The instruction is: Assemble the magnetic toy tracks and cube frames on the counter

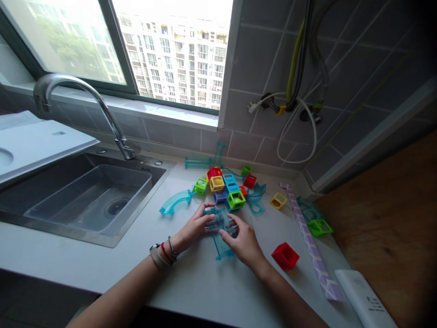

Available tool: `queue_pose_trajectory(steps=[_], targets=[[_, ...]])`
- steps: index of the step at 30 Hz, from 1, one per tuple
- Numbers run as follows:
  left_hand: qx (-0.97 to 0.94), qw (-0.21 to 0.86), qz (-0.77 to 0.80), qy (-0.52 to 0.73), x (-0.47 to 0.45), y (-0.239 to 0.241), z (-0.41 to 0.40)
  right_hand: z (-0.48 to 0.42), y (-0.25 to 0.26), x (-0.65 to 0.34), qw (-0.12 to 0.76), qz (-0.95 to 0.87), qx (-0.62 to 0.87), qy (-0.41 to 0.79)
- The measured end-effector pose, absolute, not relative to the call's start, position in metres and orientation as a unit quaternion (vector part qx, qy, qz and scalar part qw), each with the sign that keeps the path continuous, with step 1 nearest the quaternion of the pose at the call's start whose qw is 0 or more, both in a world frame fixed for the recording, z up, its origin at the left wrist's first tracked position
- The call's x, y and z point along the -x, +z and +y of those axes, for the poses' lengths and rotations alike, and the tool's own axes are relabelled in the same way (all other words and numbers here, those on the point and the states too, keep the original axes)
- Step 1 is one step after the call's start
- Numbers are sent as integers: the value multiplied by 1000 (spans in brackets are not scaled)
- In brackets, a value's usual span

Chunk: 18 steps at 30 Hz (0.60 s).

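A clear blue plastic track piece (221, 243), long and straight, is held just over the white counter between both hands. My left hand (196, 226) grips its far left edge with thumb and fingers. On the opposite side, my right hand (245, 239) pinches it, fingers curled round the edge. Just beyond the hands stands a cluster of hollow toy blocks, among them a yellow block (216, 183), a blue block (230, 181) and a green block (236, 200). Left of the cluster lies a curved blue track piece (176, 202).
A red block (285, 256) sits right of my right arm, and a yellow block (278, 201) lies farther back. A purple strip (309, 241) runs along the counter's right side. At left is a steel sink (112, 239) with a faucet (109, 118).
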State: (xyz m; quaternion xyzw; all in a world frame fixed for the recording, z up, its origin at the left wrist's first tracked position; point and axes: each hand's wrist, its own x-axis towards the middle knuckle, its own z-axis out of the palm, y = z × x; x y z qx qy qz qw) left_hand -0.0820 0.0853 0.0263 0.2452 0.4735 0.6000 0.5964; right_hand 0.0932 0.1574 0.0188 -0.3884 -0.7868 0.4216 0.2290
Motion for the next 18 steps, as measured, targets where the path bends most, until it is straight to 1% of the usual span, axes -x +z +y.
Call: queue_pose_trajectory(steps=[3, 7, 12, 18], targets=[[-254, 646, 420, 584, 82, 36, 81, 169, 11, -101, 256, -741, 386, 486], [-274, 660, 383, 585, 84, 46, 79, 167, 11, -101, 300, -707, 372, 521], [-269, 679, 377, 569, 87, 43, 80, 163, 18, -99, 344, -691, 370, 517], [-269, 658, 419, 565, 88, 32, 83, 160, 16, -99, 364, -705, 361, 490]])
